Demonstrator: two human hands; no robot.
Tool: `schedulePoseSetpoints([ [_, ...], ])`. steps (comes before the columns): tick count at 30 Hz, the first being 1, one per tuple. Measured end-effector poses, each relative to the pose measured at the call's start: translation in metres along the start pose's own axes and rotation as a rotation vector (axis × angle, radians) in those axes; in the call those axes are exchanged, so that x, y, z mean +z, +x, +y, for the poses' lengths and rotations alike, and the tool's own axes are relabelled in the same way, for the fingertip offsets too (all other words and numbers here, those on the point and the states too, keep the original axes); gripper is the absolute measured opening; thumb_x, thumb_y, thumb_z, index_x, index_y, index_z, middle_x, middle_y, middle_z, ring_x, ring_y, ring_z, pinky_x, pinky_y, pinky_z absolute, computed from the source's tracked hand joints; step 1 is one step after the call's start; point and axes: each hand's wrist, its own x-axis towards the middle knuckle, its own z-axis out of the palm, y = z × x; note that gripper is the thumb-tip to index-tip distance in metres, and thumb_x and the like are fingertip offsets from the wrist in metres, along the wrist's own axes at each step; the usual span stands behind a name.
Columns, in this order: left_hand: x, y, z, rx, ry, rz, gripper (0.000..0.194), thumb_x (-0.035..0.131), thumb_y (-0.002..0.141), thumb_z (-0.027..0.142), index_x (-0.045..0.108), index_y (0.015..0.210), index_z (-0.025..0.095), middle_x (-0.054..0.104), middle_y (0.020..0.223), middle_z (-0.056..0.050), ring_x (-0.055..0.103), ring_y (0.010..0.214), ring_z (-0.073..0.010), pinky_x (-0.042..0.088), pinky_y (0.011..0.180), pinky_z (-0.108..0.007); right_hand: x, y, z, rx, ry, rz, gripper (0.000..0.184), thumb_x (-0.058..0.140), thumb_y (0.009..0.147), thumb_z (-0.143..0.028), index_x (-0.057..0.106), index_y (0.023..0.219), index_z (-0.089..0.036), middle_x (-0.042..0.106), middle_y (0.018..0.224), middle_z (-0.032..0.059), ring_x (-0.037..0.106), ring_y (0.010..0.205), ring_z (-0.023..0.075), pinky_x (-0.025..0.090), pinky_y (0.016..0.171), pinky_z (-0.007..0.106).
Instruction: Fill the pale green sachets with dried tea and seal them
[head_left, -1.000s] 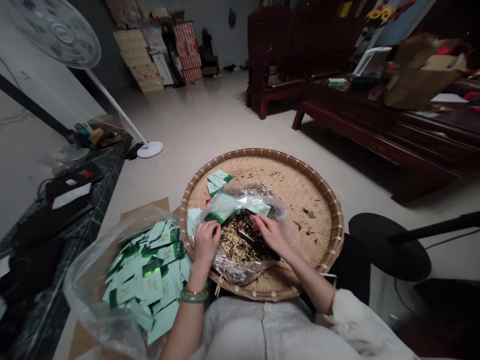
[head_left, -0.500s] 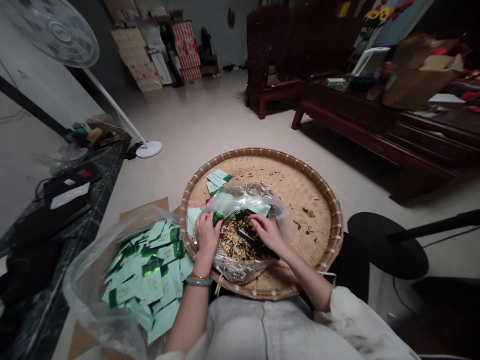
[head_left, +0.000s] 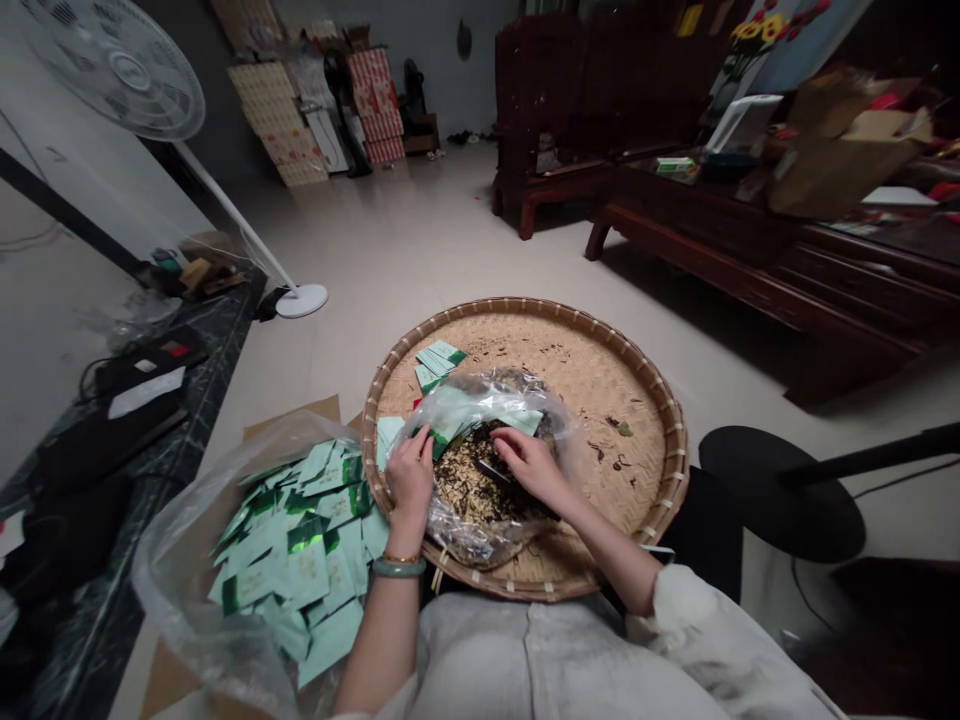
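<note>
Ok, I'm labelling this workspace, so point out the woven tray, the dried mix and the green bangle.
Woven tray (head_left: 594, 392): head view, bare weave inside the rim.
Dried mix (head_left: 465, 478): head view, pale flakes.
Green bangle (head_left: 399, 568): head view, middle of the band.

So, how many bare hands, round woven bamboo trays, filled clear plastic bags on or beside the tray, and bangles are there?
Left hand and right hand, bare: 2
Round woven bamboo tray: 1
Clear plastic bag on it and clear plastic bag beside it: 2
Green bangle and gold bangle: 2
Total: 7
</note>
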Motion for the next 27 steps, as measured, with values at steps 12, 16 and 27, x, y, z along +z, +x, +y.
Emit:
schedulePoseSetpoints([
  [12,-0.009,0.007,0.005,-0.034,0.051,0.011,0.019,0.052,0.084,0.020,0.070,0.086,0.016,0.069,0.091,-0.010,0.063,0.080,-0.0224,0.049,0.073,-0.033,0.005,0.009,-0.005,-0.109,-0.073,0.012,0.021,0.048,0.089,-0.025,0.064,0.100,-0.017,0.069,0.098,0.0087,0.063,0.089,0.0199,0.049,0.081,0.034],
  [16,-0.018,0.004,0.011,0.038,-0.012,0.032,0.019,0.051,0.085,0.021,0.070,0.085,0.016,0.068,0.086,-0.010,0.061,0.083,-0.0231,0.048,0.077,-0.035,0.006,0.009,-0.004,-0.168,-0.116,0.097,0.027,0.049,0.088,-0.026,0.059,0.112,-0.016,0.064,0.103,0.0115,0.059,0.095,0.0218,0.048,0.085,0.037],
  [27,-0.021,-0.036,0.030,-0.469,-0.707,-0.170,0.017,0.068,0.067,0.031,0.070,0.075,0.016,0.071,0.068,-0.003,0.064,0.062,-0.0158,0.052,0.060,-0.026,0.003,-0.001,-0.009,-0.426,-0.174,0.256,0.033,0.048,0.091,-0.022,0.057,0.122,-0.025,0.063,0.107,0.0087,0.057,0.100,0.0208,0.048,0.088,0.037],
])
